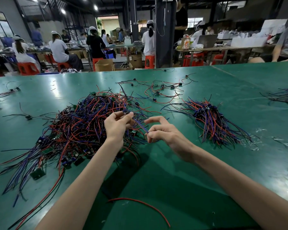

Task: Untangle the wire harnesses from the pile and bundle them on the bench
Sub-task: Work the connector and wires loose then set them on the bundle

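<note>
The pile (pixel 83 128) sprawled left of centre on the green desk (pixel 173 180): red, blue and black wires tangled with small black connectors and green boards. Above it, the left grip (pixel 116 125) pinched the dark connector of one harness (pixel 140 125). The right grip (pixel 165 135) pinched its blue wire, other fingers spread. A sorted bundle (pixel 209 120) lay well to the right.

bench (pixel 181 163): green mat, smooth, semi-glossy, scuffed | wire pile (pixel 83 128): smooth plastic insulation, red/blue/black | film scraps (pixel 251 145): clear crinkled plastic, shiny | stools (pixel 149 61): glossy red plastic | box (pixel 104 64): matt brown cardboard
</note>
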`<state>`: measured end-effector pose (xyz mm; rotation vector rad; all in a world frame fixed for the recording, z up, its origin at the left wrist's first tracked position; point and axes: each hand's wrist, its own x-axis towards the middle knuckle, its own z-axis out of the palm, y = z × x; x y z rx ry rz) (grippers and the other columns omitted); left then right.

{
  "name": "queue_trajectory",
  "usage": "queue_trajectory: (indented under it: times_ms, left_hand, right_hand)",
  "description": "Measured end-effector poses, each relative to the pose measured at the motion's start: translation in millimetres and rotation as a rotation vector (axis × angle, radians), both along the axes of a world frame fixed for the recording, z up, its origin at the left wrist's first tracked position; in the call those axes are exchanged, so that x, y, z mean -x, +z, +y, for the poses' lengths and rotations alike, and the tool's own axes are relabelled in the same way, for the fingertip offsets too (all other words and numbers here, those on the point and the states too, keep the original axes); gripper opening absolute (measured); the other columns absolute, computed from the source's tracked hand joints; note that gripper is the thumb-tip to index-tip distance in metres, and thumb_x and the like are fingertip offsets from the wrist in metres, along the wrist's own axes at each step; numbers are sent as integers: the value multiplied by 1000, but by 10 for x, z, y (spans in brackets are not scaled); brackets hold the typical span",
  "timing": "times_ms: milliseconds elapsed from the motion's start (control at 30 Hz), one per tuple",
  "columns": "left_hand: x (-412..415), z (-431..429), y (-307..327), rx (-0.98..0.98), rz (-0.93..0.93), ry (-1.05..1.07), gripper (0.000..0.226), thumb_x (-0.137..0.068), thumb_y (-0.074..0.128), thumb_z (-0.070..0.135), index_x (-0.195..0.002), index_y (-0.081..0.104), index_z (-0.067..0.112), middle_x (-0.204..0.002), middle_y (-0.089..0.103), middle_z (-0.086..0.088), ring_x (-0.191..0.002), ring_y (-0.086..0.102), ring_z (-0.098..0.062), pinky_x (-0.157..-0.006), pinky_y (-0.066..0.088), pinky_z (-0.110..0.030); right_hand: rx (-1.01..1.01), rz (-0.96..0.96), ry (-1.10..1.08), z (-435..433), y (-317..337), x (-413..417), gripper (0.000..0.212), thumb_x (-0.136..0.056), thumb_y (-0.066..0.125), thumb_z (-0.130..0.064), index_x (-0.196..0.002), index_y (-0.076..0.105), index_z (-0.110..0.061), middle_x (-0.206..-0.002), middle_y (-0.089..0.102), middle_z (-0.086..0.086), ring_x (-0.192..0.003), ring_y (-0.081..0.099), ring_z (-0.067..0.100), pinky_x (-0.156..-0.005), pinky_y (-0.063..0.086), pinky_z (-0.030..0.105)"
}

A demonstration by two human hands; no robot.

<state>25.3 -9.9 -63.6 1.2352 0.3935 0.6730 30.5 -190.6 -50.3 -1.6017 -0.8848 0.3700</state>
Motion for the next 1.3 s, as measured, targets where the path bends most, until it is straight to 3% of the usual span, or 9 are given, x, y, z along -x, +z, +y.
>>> queue_trajectory:
  times_ms: [133, 267, 433, 533, 633, 933, 1067, 1200, 1300]
  left_hand:
    - [23, 38, 60, 69, -59, 23, 22, -79, 73, -2, -81, 52, 7, -80, 52, -6, -57, 62, -9, -57, 54, -21]
    - [56, -8, 155, 187, -118, -2, 25, -79, 70, -6, -81, 50, 8, -78, 56, -8, -54, 61, -10, -54, 55, -22]
    - [116, -128, 235, 258, -148, -73, 26, -79, 70, -9, -83, 49, 7, -74, 57, -10, -49, 61, -11, -54, 57, -24]
    - [147, -208, 248, 282, -166, -133, 26, -78, 69, -9, -82, 49, 7, -72, 59, -9, -49, 61, -12, -52, 56, -24]
    - [166, -264, 246, 272, -179, -198, 25, -78, 69, -8, -82, 51, 8, -74, 60, -10, -50, 62, -13, -51, 56, -23]
    - [182, -295, 221, 337, -167, -230, 23, -78, 68, -8, -87, 51, 5, -73, 63, -11, -51, 64, -15, -50, 55, -22]
    - [152, -219, 215, 395, -186, -178, 23, -78, 69, -8, -87, 52, 4, -69, 67, -9, -54, 66, -16, -53, 56, -21]
    - [108, -109, 161, 357, -164, -62, 25, -78, 69, -10, -87, 50, 5, -83, 60, -13, -55, 66, -15, -57, 57, -22]
    - [75, -77, 116, 208, -113, -8, 23, -78, 71, -7, -84, 52, 4, -80, 55, -8, -55, 65, -12, -59, 57, -23]
  right_hand:
    - [223, 35, -119, 32, -52, -53, 25, -73, 54, -19, -48, 57, -17, -96, 53, 2, -68, 50, 6, -69, 42, 28]
    - [400, -97, -218, 31, -83, -167, 26, -86, 47, -4, -66, 59, 8, -69, 50, 10, -65, 41, 18, -66, 34, 34]
    - [429, -71, -392, 4, -148, -305, 31, -88, 43, -9, -59, 50, -3, -73, 57, 18, -74, 46, 25, -76, 44, 41]
    - [424, -15, -437, -11, -163, -359, 36, -89, 43, -10, -53, 47, -10, -69, 58, 5, -78, 48, 25, -72, 43, 37]
    - [505, -126, -415, -22, -138, -399, 39, -88, 44, -5, -51, 39, -17, -81, 63, 6, -85, 54, 28, -77, 44, 35]
    - [411, -86, -525, -60, -208, -502, 30, -84, 49, -14, -56, 54, -5, -73, 61, 10, -68, 46, 22, -63, 36, 30]
    - [318, -1, -222, -170, -208, -540, 29, -88, 49, -5, -61, 60, -8, -78, 58, 7, -70, 48, 15, -66, 35, 29]
    - [313, 73, 150, -294, -191, -587, 21, -94, 50, -9, -83, 59, 6, -84, 60, 2, -65, 44, 5, -64, 31, 20]
    - [261, 69, 250, -325, -134, -601, 21, -89, 50, -18, -74, 60, -8, -84, 59, 8, -63, 44, 4, -62, 31, 19]
